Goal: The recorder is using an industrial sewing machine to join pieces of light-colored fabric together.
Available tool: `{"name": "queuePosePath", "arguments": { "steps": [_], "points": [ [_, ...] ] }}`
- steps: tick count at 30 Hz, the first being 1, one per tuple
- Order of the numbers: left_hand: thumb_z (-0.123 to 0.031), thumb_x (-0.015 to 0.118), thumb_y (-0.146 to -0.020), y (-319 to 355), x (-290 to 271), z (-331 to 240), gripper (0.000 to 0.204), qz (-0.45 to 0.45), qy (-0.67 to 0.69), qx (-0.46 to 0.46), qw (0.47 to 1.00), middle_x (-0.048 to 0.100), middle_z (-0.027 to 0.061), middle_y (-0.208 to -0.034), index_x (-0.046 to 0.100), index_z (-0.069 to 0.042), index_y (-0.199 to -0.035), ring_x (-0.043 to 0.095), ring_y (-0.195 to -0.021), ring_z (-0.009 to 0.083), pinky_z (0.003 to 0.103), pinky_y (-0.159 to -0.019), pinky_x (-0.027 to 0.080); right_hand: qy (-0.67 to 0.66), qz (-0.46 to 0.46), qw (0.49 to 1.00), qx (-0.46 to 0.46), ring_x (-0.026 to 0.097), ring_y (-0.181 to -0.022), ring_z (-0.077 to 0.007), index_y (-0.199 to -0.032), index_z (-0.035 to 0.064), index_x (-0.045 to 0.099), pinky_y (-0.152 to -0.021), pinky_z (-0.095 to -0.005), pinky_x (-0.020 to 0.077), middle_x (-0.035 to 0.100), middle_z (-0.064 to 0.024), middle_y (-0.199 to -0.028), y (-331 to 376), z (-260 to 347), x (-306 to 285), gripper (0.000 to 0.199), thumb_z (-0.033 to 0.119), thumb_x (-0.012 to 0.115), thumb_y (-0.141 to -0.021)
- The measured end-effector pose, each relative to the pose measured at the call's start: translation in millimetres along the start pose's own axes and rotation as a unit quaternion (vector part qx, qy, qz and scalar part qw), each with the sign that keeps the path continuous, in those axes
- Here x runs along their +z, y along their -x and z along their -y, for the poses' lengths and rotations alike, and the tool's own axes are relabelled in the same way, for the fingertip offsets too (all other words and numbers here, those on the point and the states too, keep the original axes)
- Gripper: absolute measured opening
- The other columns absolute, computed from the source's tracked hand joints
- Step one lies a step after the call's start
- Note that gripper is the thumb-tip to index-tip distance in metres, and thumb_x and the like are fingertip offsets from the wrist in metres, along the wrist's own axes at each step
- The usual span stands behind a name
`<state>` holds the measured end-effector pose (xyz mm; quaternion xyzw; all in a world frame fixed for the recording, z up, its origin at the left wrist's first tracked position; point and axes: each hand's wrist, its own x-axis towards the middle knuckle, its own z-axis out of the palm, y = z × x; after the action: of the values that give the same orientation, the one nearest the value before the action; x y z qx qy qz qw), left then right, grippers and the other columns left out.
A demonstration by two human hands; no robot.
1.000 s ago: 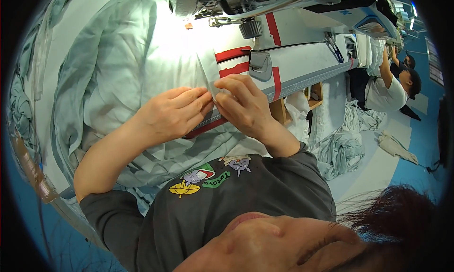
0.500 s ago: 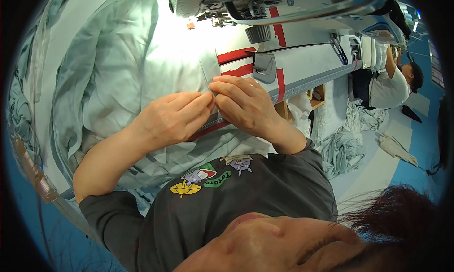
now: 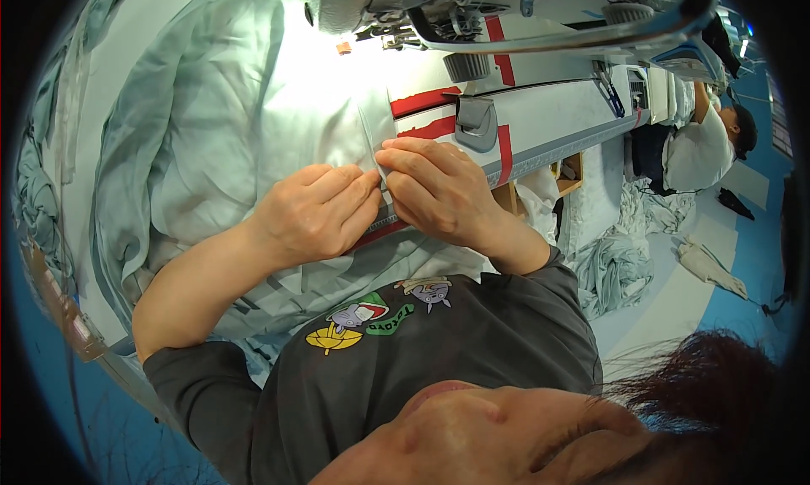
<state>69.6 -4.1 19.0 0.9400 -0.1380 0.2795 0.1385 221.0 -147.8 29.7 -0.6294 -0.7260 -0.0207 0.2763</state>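
Pale green, softly sheened woven cloth (image 3: 219, 122) lies in loose folds over the left part of a white, smooth-topped worktable (image 3: 548, 112), its right edge running down to the hands. The bare left hand (image 3: 316, 211) grips this edge between thumb and fingers; the bare right hand (image 3: 443, 185), its fingers curled, pinches the same edge just beside it, the two sets of fingertips nearly meeting. Above, the grey-white metal head of a sewing machine (image 3: 346, 4) overhangs the cloth, whose upper part is brightly lit. To the right of the cloth lie red adhesive strips (image 3: 427, 101) and a grey, bent metal plate (image 3: 477, 124). A grey, graduated band (image 3: 540, 150) follows the table's near edge. Farther right, a crumpled pale green fabric heap (image 3: 614, 270) lies below table height.
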Motion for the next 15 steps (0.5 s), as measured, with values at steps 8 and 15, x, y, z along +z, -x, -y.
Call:
{"name": "queuePosePath", "arguments": {
  "steps": [8,15],
  "points": [
    [-0.004,0.064,-0.071,-1.7,-3.2,-0.2,0.015,-0.001,0.017,-0.023,1.000,0.066,0.0092,-0.092,0.063,-0.001,-0.086,0.065,-0.077,0.0179,0.026,-0.065,0.051,-0.041,0.019,0.998,0.039,0.061,-0.102,-0.0218,-0.097,0.0077,0.059,-0.074,-0.0329,0.0476,0.063,-0.0051,-0.108,2.0,-0.5,-0.9,0.034,0.005,0.071,-0.065],
    [-0.004,0.065,-0.072,0.6,-3.9,4.4,0.019,0.000,0.103,-0.065,0.993,0.066,0.0080,-0.092,0.062,-0.001,-0.090,0.065,-0.071,0.0192,0.028,-0.059,0.051,-0.035,0.005,0.999,0.035,0.062,-0.099,-0.0208,-0.101,0.0069,0.063,-0.074,-0.0313,0.0484,0.064,-0.0044,-0.104,2.1,-4.4,3.0,0.035,0.007,0.070,-0.066]
  ]
}}
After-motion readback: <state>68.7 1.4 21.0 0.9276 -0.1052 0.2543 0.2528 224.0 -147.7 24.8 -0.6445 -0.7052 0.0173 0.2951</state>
